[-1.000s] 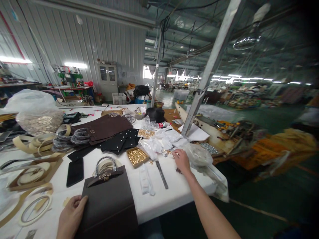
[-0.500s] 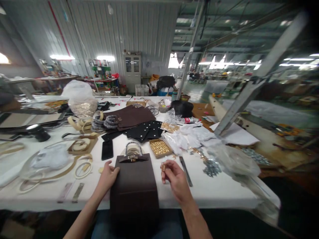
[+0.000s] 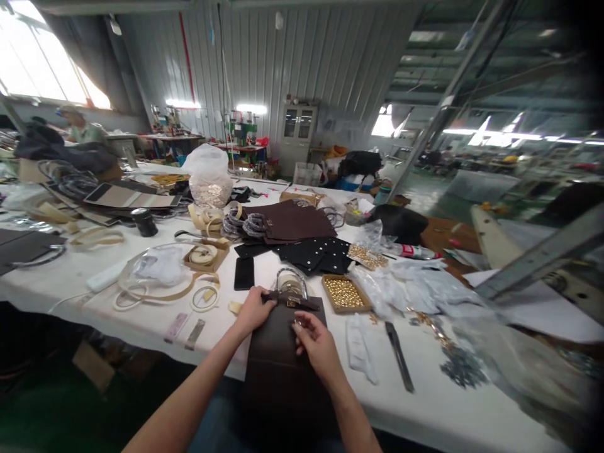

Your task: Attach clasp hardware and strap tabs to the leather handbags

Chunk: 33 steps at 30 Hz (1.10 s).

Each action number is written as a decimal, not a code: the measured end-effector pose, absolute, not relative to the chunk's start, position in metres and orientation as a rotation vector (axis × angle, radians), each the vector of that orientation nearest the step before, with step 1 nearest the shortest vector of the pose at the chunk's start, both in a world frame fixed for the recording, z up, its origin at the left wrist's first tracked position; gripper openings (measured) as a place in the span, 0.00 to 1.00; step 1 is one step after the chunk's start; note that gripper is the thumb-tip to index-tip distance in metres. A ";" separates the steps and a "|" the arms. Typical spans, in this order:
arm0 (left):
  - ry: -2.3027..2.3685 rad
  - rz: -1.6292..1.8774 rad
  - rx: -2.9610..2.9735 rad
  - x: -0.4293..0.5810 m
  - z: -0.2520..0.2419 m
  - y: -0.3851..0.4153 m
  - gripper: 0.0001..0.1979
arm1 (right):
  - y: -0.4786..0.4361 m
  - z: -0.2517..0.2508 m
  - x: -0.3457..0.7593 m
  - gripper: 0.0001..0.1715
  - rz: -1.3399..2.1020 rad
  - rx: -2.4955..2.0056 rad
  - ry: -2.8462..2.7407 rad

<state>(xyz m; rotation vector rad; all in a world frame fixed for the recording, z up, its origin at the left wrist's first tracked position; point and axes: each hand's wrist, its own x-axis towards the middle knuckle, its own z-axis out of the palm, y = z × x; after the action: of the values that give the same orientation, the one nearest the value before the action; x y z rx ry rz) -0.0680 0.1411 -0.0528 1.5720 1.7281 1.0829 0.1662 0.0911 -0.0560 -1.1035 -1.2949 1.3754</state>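
A dark brown leather handbag piece [image 3: 283, 346] hangs over the table's front edge toward my lap. At its top are a narrow brown strap [image 3: 306, 304] with a gold clasp [image 3: 292, 302] and a plastic-wrapped handle [image 3: 302, 277]. My left hand [image 3: 255, 310] is closed at the strap's left end, thumb and fingers pinching it. Just over the leather, below the clasp, my right hand [image 3: 315, 343] pinches a small metal fitting [image 3: 297, 323], largely hidden by the fingertips.
A box of gold studs [image 3: 344, 294] stands right of the handle; a black phone [image 3: 244, 273] lies left. Right of my hand are a clear plastic piece [image 3: 358, 346] and a dark flat metal tool [image 3: 399, 357]. Brown panels [image 3: 302, 220] lie behind. A person [image 3: 82, 129] sits far left.
My view has swung left. My right hand has moved left from beside the leather to over it, carrying the gold fitting. My left hand has gone from the leather's edge up to the strap.
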 end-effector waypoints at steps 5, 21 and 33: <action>1.668 1.275 1.390 -0.076 -0.063 0.132 0.13 | 0.090 -0.059 0.166 0.35 1.437 -1.152 -1.236; 1.760 1.075 1.412 -0.079 -0.071 0.154 0.19 | 0.106 -0.051 0.144 0.24 1.271 -1.279 -1.606; 1.575 1.405 1.337 -0.084 -0.082 0.138 0.20 | 0.119 -0.021 0.113 0.31 1.123 -1.333 -1.512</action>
<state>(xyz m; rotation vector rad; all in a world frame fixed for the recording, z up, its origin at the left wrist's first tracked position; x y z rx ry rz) -0.0845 0.1382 -0.0825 1.3368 1.5754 1.4055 0.1131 0.1189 -0.0211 -1.3335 -1.5124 1.1228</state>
